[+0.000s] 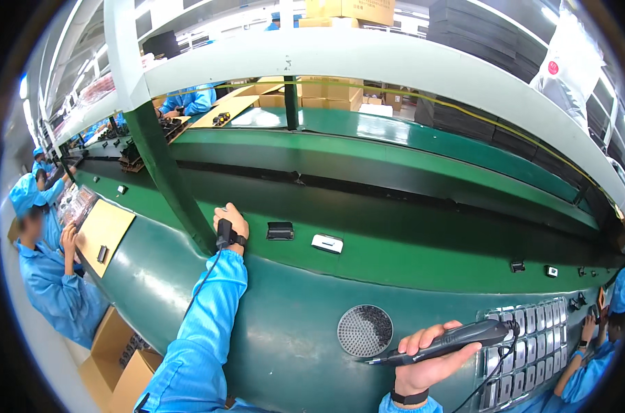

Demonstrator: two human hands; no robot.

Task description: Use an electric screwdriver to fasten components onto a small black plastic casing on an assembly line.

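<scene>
My left hand (232, 219) reaches out over the green conveyor belt (381, 263), beside a dark green post (171, 172). Its fingers are curled, and whatever they may hold is hidden beneath the hand. A small black device (224, 234) is strapped at that wrist. In my right hand (426, 368) lies a black electric screwdriver (457, 341), its tip pointing left and its cord trailing down. Just beyond that tip, a round dish of small dark screws (365, 330) stands on the worktable (285, 330). To the right of the left hand, a black rectangular part (280, 230) and a white-topped one (327, 244) sit on the belt.
A clear tray of grey parts (526, 351) lies to the right. More small parts (517, 266) ride the belt. A pale shelf beam (367, 58) spans above. Co-workers in blue sit at left (51, 268) and far right (591, 365). Cardboard boxes (113, 365) stand lower left.
</scene>
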